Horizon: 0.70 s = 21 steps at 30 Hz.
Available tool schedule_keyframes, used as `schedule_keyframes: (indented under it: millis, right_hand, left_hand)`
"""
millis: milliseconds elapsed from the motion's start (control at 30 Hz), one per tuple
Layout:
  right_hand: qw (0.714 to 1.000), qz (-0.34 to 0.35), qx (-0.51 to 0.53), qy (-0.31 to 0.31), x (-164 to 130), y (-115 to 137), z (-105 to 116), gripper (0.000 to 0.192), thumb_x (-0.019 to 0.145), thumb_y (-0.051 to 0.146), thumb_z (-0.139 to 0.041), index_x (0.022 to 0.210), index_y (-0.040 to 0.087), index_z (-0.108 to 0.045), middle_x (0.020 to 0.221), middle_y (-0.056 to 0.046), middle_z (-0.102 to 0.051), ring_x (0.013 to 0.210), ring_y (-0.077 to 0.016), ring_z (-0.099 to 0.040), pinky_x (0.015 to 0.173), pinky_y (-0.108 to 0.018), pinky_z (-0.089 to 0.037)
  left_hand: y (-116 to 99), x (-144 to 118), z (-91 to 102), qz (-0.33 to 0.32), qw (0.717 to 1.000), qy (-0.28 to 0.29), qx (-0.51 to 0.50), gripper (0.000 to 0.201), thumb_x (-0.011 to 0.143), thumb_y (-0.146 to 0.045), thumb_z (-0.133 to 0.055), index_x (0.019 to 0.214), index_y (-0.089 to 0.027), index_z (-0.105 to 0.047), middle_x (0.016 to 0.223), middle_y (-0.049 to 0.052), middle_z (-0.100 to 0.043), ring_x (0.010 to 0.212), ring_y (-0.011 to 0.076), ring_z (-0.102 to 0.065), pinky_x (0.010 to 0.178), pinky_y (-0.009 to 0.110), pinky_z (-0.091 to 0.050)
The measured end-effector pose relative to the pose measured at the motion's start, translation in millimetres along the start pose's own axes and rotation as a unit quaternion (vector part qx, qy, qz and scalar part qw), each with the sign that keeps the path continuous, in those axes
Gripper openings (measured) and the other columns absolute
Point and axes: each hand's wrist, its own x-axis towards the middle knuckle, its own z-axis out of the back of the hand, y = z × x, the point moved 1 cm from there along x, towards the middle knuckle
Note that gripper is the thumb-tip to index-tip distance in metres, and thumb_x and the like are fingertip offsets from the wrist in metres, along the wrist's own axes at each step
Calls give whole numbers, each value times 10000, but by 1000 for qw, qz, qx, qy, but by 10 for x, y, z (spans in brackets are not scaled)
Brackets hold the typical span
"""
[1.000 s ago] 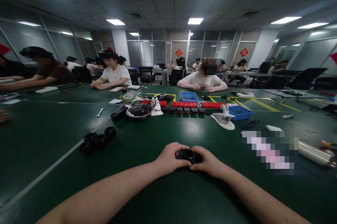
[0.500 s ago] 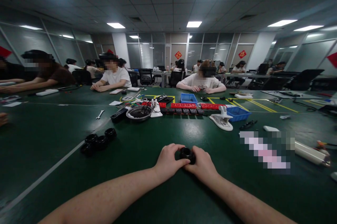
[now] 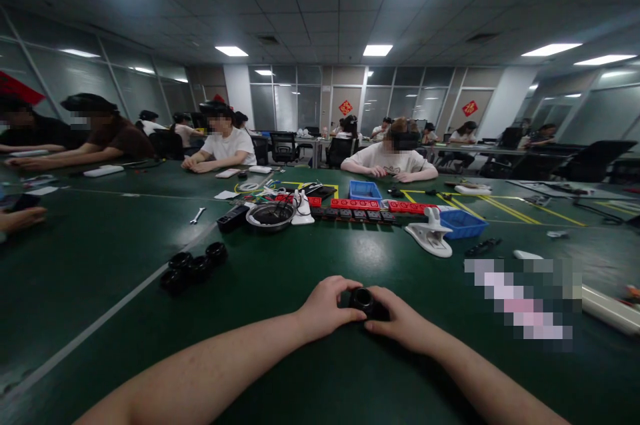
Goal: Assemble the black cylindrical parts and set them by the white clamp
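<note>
A small round black part (image 3: 363, 301) sits low over the green table (image 3: 300, 372), straight ahead of me. My left hand (image 3: 325, 307) grips it from the left with curled fingers. My right hand (image 3: 403, 323) grips it from the right, thumb under it. Only the part's ringed top shows between my fingers. Both forearms rest along the table toward the camera.
A cluster of similar black round parts (image 3: 193, 266) lies to the left. Farther back are a black bowl (image 3: 271, 215), red strips (image 3: 356, 204), blue bins (image 3: 461, 222), a white clamp (image 3: 430, 233) and a wrench (image 3: 198, 214). People sit around the table's far side and left.
My hands stay closed on the black part and turn it slightly. The view has shifted a little, so the hands sit somewhat lower in the picture.
</note>
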Motion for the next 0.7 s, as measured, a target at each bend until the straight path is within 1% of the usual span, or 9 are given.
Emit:
schedule_keyframes:
  millis: [100, 233, 367, 467, 533, 600, 700]
  right_hand:
    - [999, 0, 27, 28, 17, 6, 64, 311, 689, 263, -585, 987, 182, -541, 954, -43, -554, 896, -199, -486, 800, -328, -374]
    - [998, 1, 25, 50, 41, 10, 96, 316, 676, 257, -599, 979, 181, -546, 933, -38, -549, 871, -200, -490, 775, -320, -380]
    - [998, -2, 36, 50, 50, -21, 100, 274, 671, 260, -598, 926, 168, -559, 885, -30, -546, 817, -187, -493, 717, -291, -383]
    - [998, -26, 40, 30, 45, -39, 71, 274, 628, 266, -633, 864, 157, -546, 827, -16, -533, 763, -171, -488, 656, -263, -379]
    - [999, -49, 24, 6, 40, -41, 28, 258, 601, 278, -649, 787, 155, -520, 758, 1, -513, 705, -155, -477, 599, -243, -366]
    - [997, -64, -9, -32, 37, -33, -35, 260, 586, 302, -651, 712, 162, -472, 697, 16, -486, 659, -142, -458, 553, -229, -344]
    - [988, -82, -84, -105, 39, -10, -147, 270, 579, 303, -637, 665, 177, -415, 662, 19, -475, 624, -135, -441, 529, -225, -315]
  left_hand:
    - [18, 18, 16, -5, 1000, 15, -9, 412, 631, -341, -657, 1012, -216, -561, 812, -1, -525, 668, 129, -461, 585, 215, -372]
    - [52, 34, 10, -9, 1000, 25, -18, 419, 626, -332, -662, 1015, -217, -561, 810, -3, -524, 662, 126, -456, 586, 214, -368]
    - [57, 28, -2, -7, 999, 23, -25, 417, 626, -344, -659, 1011, -215, -561, 817, -2, -521, 672, 129, -459, 588, 215, -367]
    - [37, 9, -16, -5, 1000, 15, -17, 409, 627, -373, -652, 997, -220, -566, 790, -6, -517, 671, 133, -458, 583, 217, -358]
    - [20, -10, -30, 6, 1000, 7, -4, 403, 623, -394, -648, 980, -223, -574, 778, -7, -521, 672, 140, -459, 585, 227, -353]
    - [7, -31, -48, 23, 1000, -4, 8, 400, 615, -403, -649, 966, -225, -578, 776, -6, -529, 682, 151, -463, 595, 240, -353]
    - [-3, -58, -81, 46, 998, -30, 17, 409, 605, -388, -658, 970, -227, -571, 806, 1, -543, 729, 173, -471, 639, 265, -362]
